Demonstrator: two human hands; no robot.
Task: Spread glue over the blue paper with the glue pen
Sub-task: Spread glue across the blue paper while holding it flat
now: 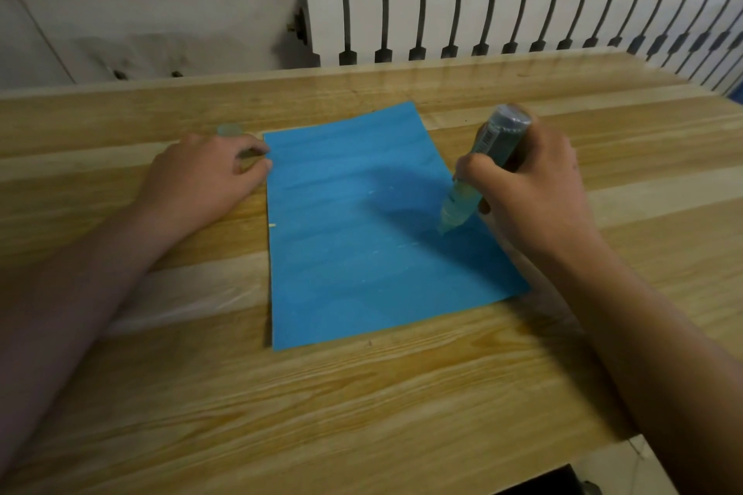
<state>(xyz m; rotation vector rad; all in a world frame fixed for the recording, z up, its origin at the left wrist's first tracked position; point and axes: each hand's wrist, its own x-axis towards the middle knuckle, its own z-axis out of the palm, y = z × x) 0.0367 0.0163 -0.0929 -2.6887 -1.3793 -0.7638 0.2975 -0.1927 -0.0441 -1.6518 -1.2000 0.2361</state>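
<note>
A blue paper (362, 229) lies flat in the middle of the wooden table (362, 394). My right hand (530, 189) grips the glue pen (478, 177), a translucent green tube held tilted, its tip touching the paper near the right edge. Faint pale streaks show on the sheet around the tip. My left hand (205, 181) rests on the table at the paper's upper left corner, fingertips pressing at the sheet's edge, fingers curled and holding nothing that I can see.
A small pale green cap (229, 129) lies on the table just beyond my left hand. A white radiator (502, 20) stands against the wall behind the table's far edge. The table's near right corner ends at about (627, 438).
</note>
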